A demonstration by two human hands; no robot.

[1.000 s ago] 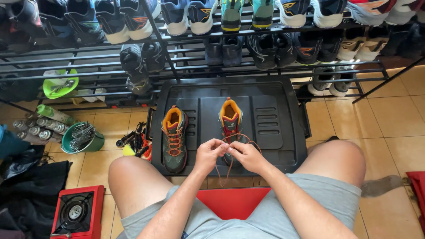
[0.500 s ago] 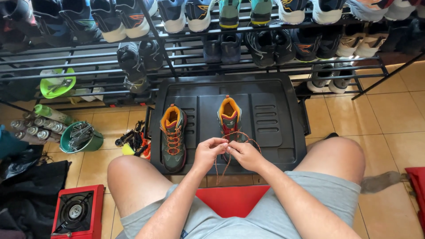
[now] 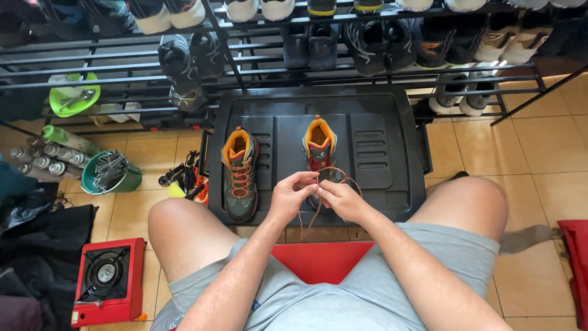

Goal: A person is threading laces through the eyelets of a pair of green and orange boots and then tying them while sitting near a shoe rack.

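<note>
- A red camp stove sits on the tiled floor at the far left, beside a dark heap of cloth.
- Above it, a green bucket holds metal bits, with bottles lying next to it.
- A black shoe rack runs along the back, full of shoes.
- A black tray lies on the floor in front of the rack, between the person's bare knees.
- The left boot, dark with an orange collar and orange laces, stands on the tray, untouched.
- The left hand is pinched narrowly on the lace of the other boot, thumb and fingertips closed on it.
- The right boot stands on the tray just beside the left one, its front half hidden behind the hands.
- The right hand touches the left hand and is also pinched shut on the same lace, which loops around it and hangs down below.
- A red seat shows between the thighs.
- A red object lies at the far right edge.
</note>
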